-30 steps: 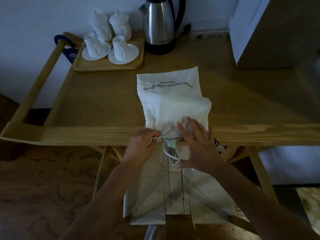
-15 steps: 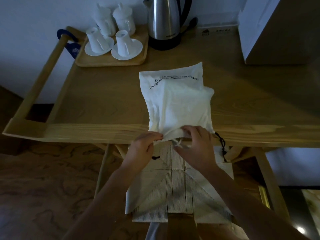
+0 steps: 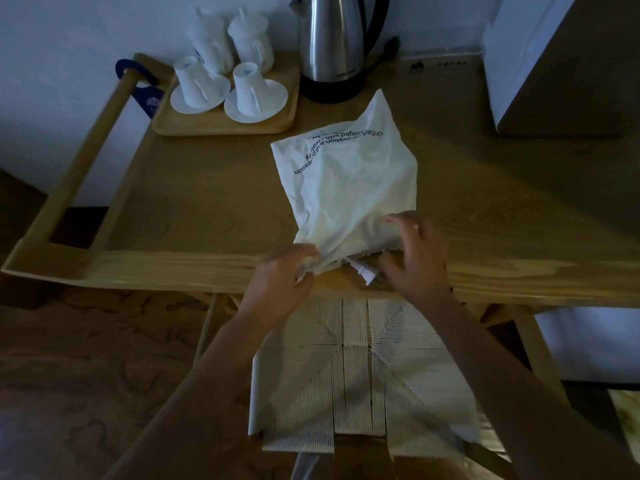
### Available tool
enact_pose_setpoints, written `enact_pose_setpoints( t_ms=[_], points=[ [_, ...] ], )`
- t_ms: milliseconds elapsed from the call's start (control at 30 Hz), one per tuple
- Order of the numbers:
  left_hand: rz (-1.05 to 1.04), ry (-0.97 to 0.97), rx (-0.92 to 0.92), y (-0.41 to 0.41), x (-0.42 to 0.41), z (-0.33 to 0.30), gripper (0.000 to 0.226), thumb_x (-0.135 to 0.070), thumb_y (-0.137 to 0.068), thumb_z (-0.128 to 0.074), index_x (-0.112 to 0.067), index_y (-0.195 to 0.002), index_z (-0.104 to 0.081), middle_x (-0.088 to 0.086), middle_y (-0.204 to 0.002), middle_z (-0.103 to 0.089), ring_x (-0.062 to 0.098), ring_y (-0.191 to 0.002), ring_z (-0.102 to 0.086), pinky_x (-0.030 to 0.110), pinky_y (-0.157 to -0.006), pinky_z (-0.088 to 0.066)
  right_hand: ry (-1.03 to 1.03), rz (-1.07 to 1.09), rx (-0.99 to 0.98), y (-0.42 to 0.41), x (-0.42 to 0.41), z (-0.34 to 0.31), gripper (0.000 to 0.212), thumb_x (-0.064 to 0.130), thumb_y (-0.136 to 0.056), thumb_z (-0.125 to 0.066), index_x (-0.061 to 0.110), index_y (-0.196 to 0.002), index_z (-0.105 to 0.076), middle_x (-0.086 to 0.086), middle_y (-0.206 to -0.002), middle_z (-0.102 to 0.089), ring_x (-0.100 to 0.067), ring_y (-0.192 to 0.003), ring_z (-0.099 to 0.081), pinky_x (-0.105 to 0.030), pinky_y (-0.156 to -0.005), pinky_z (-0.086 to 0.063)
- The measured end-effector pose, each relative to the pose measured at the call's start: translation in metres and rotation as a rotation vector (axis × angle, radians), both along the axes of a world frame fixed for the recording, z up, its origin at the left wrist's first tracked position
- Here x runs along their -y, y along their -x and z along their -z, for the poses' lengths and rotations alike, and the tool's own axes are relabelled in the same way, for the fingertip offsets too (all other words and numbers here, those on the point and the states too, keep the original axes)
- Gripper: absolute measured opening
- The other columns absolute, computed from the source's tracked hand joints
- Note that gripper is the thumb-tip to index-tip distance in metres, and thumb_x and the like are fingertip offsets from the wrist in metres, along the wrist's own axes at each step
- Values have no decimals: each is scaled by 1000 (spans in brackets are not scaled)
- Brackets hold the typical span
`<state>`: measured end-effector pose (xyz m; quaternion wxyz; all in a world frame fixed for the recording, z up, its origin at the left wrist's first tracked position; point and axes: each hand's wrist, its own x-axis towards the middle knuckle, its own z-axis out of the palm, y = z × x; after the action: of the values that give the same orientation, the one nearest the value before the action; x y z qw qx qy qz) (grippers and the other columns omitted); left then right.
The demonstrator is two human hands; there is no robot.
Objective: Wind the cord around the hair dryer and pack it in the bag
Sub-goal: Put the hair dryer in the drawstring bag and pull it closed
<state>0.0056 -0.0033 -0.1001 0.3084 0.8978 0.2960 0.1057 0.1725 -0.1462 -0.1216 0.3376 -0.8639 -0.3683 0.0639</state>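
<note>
A white cloth bag (image 3: 349,181) with dark printed lettering lies on the wooden table (image 3: 207,209), its mouth at the near edge. The bag bulges; the hair dryer is hidden inside except for a small white end (image 3: 363,271) poking out of the mouth. My left hand (image 3: 282,275) pinches the left side of the bag's mouth. My right hand (image 3: 414,251) grips the bunched right side of the mouth, fingers curled over the cloth. No cord is visible.
A wooden tray (image 3: 221,124) with white cups and lidded pots sits at the back left. A steel kettle (image 3: 332,43) stands behind the bag. A white box (image 3: 561,60) fills the back right. A woven chair seat (image 3: 360,368) is below the table edge.
The bag has swung so its far end points back right, and its mouth has moved right along the edge. Both hands shifted right with it. The dangling cord loop is gone from view.
</note>
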Motion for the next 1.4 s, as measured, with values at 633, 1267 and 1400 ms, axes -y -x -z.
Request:
enact_pose_setpoints(
  t_ms=[633, 1267, 1400],
  points=[
    [425, -354, 34, -64, -3, 41, 49, -55, -69, -60, -15, -94, -70, 14, -140, -44, 26, -136, -25, 48, -102, -40, 64, -59, 4, -22, 39, 25, 18, 0, -75, -65, 9, -90, -69, -5, -93, -62, -25, -96, -47, -30, -78, -41],
    [235, -235, 221, -81, 14, 49, 33, -41, -73, -61, -11, -81, -71, 15, -133, -50, 26, -129, -35, 39, -104, -38, -68, 89, -223, -6, 58, 7, 10, 14, -78, -69, 5, -75, -66, 6, -71, -52, -3, -63, -44, -16, -53, -36],
    [160, -260, 223, -83, 18, 50, 34, -30, -74, -59, -6, -97, -60, 17, -132, -49, 30, -127, -39, 46, -100, -44, -67, 73, -214, -1, 58, 13, 11, 0, -76, -68, 3, -68, -60, 13, -67, -45, 1, -63, -42, -13, -54, -34]
  ],
)
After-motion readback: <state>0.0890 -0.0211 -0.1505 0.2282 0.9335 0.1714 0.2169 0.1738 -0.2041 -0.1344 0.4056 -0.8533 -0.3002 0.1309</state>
